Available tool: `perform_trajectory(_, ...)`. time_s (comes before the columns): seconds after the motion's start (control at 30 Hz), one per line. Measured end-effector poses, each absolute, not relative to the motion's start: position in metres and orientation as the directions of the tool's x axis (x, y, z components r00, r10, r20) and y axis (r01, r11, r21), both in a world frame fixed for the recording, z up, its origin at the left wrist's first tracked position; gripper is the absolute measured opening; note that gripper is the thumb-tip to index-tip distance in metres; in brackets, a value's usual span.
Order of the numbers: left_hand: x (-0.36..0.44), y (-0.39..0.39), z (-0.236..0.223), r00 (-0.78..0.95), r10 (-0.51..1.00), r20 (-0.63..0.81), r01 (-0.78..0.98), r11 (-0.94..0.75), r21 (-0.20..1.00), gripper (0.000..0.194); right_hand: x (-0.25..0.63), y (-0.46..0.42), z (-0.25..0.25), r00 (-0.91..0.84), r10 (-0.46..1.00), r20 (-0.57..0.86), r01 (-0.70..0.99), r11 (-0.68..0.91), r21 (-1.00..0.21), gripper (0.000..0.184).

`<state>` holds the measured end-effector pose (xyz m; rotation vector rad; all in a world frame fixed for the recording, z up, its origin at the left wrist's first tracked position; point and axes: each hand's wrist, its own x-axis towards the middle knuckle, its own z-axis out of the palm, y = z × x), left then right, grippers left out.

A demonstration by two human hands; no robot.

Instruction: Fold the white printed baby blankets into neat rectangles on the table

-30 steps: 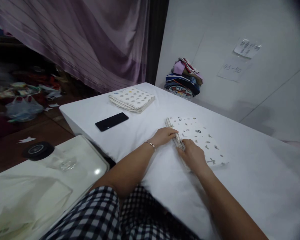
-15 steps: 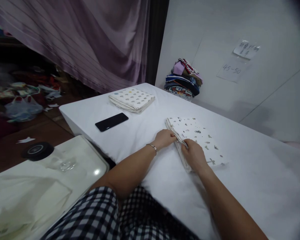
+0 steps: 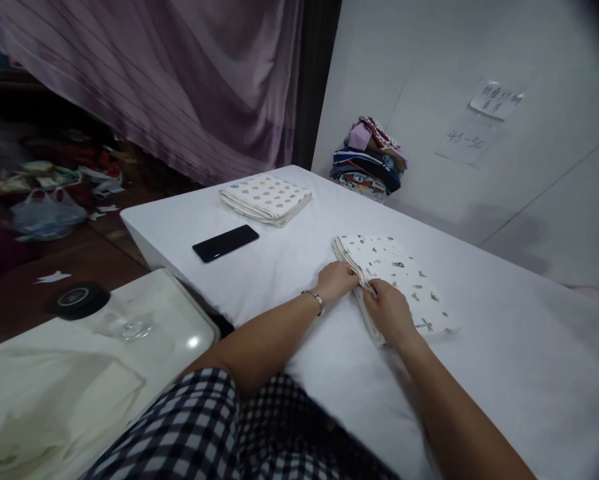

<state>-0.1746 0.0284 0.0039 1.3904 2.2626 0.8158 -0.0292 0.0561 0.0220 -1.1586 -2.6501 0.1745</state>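
A folded white cloth (image 3: 404,273) with small printed motifs lies on the white-covered table (image 3: 504,347). Its layered near-left edge is gripped by both of my hands. My left hand (image 3: 336,280), with a bracelet at the wrist, pinches that edge near its middle. Close beside it, my right hand (image 3: 390,308) is closed over the same edge, thumb toward the left hand. The fingertips are partly hidden by the cloth. Farther back on the table sits another folded cloth (image 3: 266,199), white with grey hearts.
A black phone (image 3: 226,243) lies left of my hands. At the lower left, a pale stand (image 3: 174,300) holds a black round roll (image 3: 78,300) and a clear plastic piece. Folded clothes (image 3: 366,160) are piled by the wall. A purple curtain (image 3: 204,87) hangs behind.
My left hand has shifted slightly right along the cloth's edge, closer to my right hand. The whole view has moved a little; both hands keep hold of the cloth.
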Motion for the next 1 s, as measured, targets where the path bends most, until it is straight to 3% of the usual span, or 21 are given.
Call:
perform_trajectory(0.33, -0.183, 0.030, 0.004, -0.441, 0.893, -0.089, 0.618, 0.374, 0.692, 0.023, -0.028, 0.056, 0.019, -0.654, 0.736, 0.176, 0.709, 0.677, -0.199, 0.019)
perform_trajectory(0.57, -0.185, 0.028, 0.005, -0.447, 0.891, -0.083, 0.630, 0.379, 0.678, 0.024, -0.033, 0.044, 0.022, -0.680, 0.726, 0.103, 0.728, 0.685, -0.019, 0.019)
perform_trajectory(0.8, -0.183, 0.030, -0.001, -0.481, 0.876, -0.022, 0.640, 0.368, 0.675, 0.025, -0.033, 0.042, 0.025, -0.705, 0.708, 0.045, 0.709, 0.702, 0.061, 0.020)
perform_trajectory(0.9, -0.182, 0.032, -0.003, -0.493, 0.869, -0.037, 0.613, 0.378, 0.694, 0.022, -0.033, 0.044, 0.024, -0.704, 0.707, 0.061, 0.710, 0.703, 0.046, 0.018)
perform_trajectory(1.0, -0.183, 0.033, -0.002, -0.484, 0.872, -0.073, 0.585, 0.385, 0.714, 0.019, -0.032, 0.047, 0.024, -0.697, 0.713, 0.071, 0.712, 0.701, -0.041, 0.018)
